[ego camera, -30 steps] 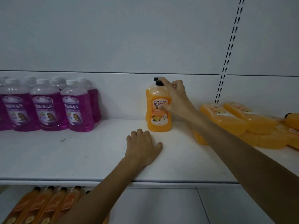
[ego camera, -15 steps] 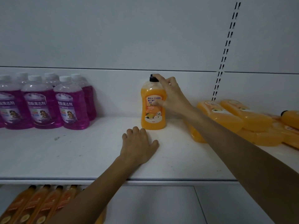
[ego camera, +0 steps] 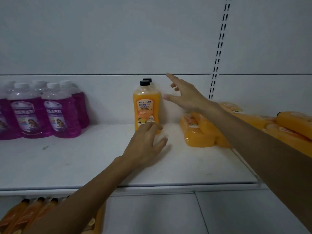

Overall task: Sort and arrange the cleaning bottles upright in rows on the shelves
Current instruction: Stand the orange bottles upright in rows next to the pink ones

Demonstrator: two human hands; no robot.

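An orange bottle [ego camera: 146, 105] with a black cap stands upright at the back of the white shelf [ego camera: 84, 157], with a second black-capped orange bottle [ego camera: 147, 80] directly behind it. My right hand [ego camera: 184, 94] hovers just right of it, fingers spread, holding nothing. My left hand [ego camera: 146, 141] lies over the shelf in front of the bottle, fingertips at its base. Several orange bottles [ego camera: 200, 132] lie on their sides at the right. Purple bottles [ego camera: 59, 114] with white caps stand in rows at the left.
A slotted upright rail [ego camera: 219, 48] runs up the back wall at the right. On the lower shelf, at bottom left, stands a row of amber bottles [ego camera: 33, 211] with dark caps. Bare shelf lies between the purple bottles and the upright orange bottle.
My right hand has let go of the upright orange bottle and drawn away to the right with fingers spread. My left hand has slid forward to the bottle's base.
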